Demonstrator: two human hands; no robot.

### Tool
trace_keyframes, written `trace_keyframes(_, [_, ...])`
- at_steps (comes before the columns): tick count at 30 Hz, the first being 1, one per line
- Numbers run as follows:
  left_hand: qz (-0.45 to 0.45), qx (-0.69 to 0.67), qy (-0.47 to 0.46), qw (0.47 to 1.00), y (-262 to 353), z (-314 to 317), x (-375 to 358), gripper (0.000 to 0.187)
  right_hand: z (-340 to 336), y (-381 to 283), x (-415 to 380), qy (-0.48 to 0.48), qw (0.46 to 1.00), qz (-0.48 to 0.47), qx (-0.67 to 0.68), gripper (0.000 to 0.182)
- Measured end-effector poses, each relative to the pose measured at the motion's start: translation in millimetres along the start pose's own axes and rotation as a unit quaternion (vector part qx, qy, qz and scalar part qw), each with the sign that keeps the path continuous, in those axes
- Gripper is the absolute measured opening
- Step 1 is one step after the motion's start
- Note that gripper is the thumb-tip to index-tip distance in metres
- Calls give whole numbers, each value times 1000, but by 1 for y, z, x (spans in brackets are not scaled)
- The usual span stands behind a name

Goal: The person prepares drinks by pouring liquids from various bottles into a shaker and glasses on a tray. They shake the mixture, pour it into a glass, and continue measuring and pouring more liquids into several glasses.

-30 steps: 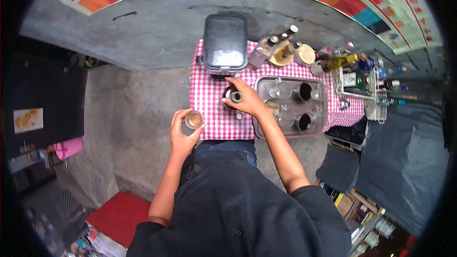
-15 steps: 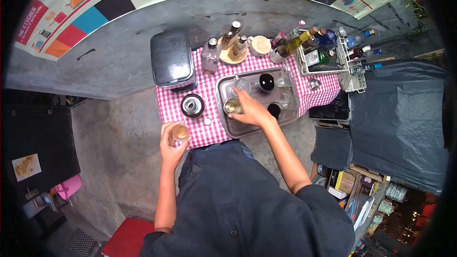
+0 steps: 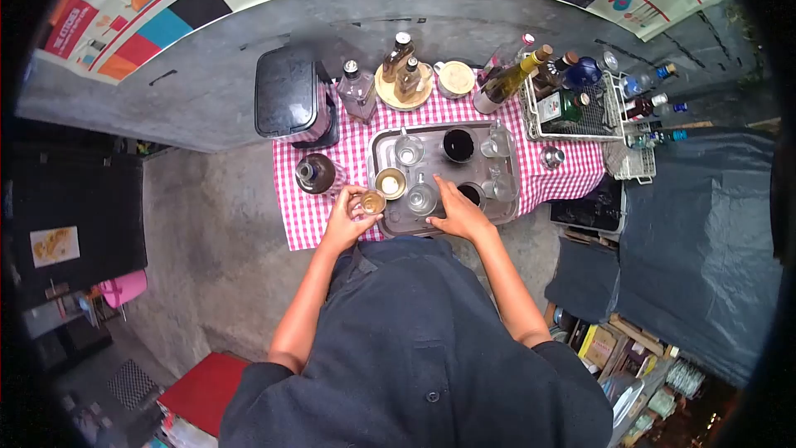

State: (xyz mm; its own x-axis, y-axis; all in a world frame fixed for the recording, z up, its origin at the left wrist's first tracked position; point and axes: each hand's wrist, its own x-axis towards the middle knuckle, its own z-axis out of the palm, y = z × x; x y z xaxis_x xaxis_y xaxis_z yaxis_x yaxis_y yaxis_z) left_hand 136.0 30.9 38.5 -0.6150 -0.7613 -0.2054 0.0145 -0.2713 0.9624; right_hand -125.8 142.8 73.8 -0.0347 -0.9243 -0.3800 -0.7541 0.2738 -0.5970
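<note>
In my left hand (image 3: 347,220) is a small glass (image 3: 373,202) with amber liquid, pinched between thumb and fingers over the tray's left edge. Right beside it on the brown tray (image 3: 507,214) stands a gold-toned cup (image 3: 390,183) with something pale inside. My right hand (image 3: 461,214) is open, fingers stretched and thumb apart, at the right side of a clear glass mug (image 3: 421,198). Another clear mug (image 3: 409,149) stands behind. Also on the tray are a glass of dark liquid (image 3: 458,145), a second dark-filled glass (image 3: 473,192) partly behind my right hand, and clear mugs (image 3: 497,143) at the right.
A brown bottle (image 3: 315,174) stands left of the tray on the checked cloth (image 3: 303,228). Behind are a black lidded bin (image 3: 288,95), a clear bottle (image 3: 356,93), small bottles on a wooden plate (image 3: 427,87), and a tall yellow-necked bottle (image 3: 506,83). A wire basket (image 3: 572,129) holds more bottles.
My left hand has brought the small glass rightward from beside the table to the tray. My right hand has let go of the gold-toned cup and moved right, beside a clear mug.
</note>
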Motion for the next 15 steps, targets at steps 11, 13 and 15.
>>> trace_keyframes(11, [-36, 194, 98, 975, -37, 26, 21, 56, 1, 19, 14, -54, 994, -97, -18, 94])
trace_keyframes(13, [-46, 211, 101, 971, -39, 26, 22, 57, 0, 20, 16, -62, 992, -107, -19, 94])
trace_keyframes(15, [-19, 299, 117, 947, -41, 28, 26, 58, -1, 20, 17, -71, 990, -120, -33, 92])
